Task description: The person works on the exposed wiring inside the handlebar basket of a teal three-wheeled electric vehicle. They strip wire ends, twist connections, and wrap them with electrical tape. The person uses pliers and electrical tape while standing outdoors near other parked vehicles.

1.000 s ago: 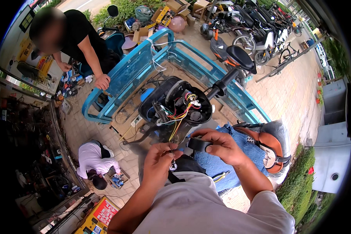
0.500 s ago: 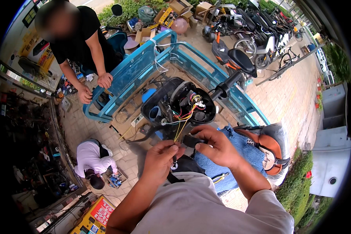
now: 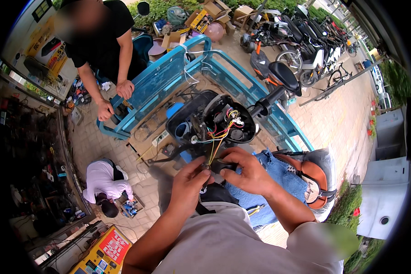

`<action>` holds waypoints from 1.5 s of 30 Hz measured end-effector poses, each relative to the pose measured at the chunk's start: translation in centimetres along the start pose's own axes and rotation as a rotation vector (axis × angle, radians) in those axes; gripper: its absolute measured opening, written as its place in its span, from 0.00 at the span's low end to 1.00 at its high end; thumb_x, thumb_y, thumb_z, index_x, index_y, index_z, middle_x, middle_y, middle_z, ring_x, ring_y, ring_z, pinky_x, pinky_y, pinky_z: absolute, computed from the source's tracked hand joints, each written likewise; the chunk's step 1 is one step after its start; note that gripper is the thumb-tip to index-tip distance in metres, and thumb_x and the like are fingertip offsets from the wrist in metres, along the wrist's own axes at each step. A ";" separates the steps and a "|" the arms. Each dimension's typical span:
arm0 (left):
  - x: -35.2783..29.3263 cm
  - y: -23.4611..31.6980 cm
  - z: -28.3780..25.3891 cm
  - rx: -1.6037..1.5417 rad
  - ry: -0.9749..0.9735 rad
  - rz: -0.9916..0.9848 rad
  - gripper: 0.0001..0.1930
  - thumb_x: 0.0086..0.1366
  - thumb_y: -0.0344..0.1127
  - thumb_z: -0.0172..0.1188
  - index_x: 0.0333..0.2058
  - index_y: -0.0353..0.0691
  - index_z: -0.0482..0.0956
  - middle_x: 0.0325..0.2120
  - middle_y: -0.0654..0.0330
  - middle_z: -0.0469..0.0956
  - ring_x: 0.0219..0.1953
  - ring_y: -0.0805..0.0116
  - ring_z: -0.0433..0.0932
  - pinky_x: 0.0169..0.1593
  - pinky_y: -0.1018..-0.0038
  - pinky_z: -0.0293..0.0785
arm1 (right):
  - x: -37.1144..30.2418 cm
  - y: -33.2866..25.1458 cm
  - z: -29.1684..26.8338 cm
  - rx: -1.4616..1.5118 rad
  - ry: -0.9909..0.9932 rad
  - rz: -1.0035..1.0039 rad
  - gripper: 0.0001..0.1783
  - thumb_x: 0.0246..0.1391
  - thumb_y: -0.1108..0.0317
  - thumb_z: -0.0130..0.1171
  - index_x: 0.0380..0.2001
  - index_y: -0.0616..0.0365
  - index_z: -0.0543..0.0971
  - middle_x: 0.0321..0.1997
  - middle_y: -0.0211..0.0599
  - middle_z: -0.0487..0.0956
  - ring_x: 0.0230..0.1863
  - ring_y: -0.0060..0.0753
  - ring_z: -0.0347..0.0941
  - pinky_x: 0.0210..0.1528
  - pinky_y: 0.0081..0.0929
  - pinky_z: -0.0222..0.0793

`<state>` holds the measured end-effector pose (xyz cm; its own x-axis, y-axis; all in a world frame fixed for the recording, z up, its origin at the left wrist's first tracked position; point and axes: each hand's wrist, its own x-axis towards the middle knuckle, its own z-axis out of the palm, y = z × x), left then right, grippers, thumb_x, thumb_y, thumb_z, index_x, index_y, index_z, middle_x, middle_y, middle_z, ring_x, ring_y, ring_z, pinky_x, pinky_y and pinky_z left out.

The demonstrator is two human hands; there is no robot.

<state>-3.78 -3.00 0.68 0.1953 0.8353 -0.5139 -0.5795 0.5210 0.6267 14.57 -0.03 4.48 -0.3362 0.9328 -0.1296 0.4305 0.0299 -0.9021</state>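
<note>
My left hand [image 3: 189, 180] pinches the ends of thin yellow wires [image 3: 213, 150] between thumb and fingers. They run down out of an opened black handlebar housing [image 3: 247, 119] full of coloured wires and white connectors. Close beside it, my right hand [image 3: 247, 172] is closed round a black roll [image 3: 220, 165] that looks like electrical tape. The roll is at the wires, partly covered by my fingers; whether tape is wrapped on them is hidden. A black handlebar grip [image 3: 273, 98] sticks out to the upper right of the housing.
Blue cargo-bed rails [image 3: 169, 68] stand beyond the housing. A person in black [image 3: 100, 45] leans on them; another in a pale shirt [image 3: 104, 182] crouches at left. A blue towel [image 3: 274, 182] covers the seat by pliers [image 3: 255, 210]. Parked scooters [image 3: 306, 45] fill the far right.
My right hand has brought the black roll closer to my left hand and turned it against the wires. The view has shifted slightly; my left hand still pinches the wires.
</note>
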 end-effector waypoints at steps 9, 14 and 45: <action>0.3 0.3 -0.6 -0.020 -0.057 -0.098 0.16 0.63 0.25 0.56 0.49 0.27 0.73 0.37 0.56 0.78 0.36 0.70 0.76 0.43 0.74 0.73 | 0.2 1.2 -0.6 0.347 -0.155 0.063 0.13 0.51 0.75 0.60 0.41 0.67 0.76 0.51 0.41 0.72 0.46 0.28 0.70 0.45 0.25 0.68; 0.3 0.0 -0.8 -0.038 -0.037 -0.102 0.12 0.61 0.25 0.58 0.43 0.28 0.75 0.35 0.55 0.78 0.33 0.70 0.76 0.42 0.75 0.73 | 0.3 1.0 -1.0 0.486 -0.196 0.136 0.13 0.53 0.77 0.59 0.43 0.69 0.76 0.52 0.42 0.71 0.49 0.30 0.70 0.48 0.26 0.68; 0.3 -1.3 -0.6 0.327 -0.128 0.142 0.10 0.60 0.19 0.57 0.41 0.30 0.75 0.42 0.60 0.72 0.42 0.75 0.74 0.45 0.80 0.71 | -1.6 0.7 -1.1 0.873 -0.183 0.201 0.19 0.47 0.77 0.65 0.45 0.67 0.76 0.60 0.48 0.67 0.61 0.39 0.63 0.63 0.36 0.55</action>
<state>-3.40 -3.48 -0.63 0.2405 0.9074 -0.3446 -0.3290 0.4102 0.8506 16.35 -1.05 4.48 -0.4834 0.8173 -0.3135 -0.2659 -0.4783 -0.8370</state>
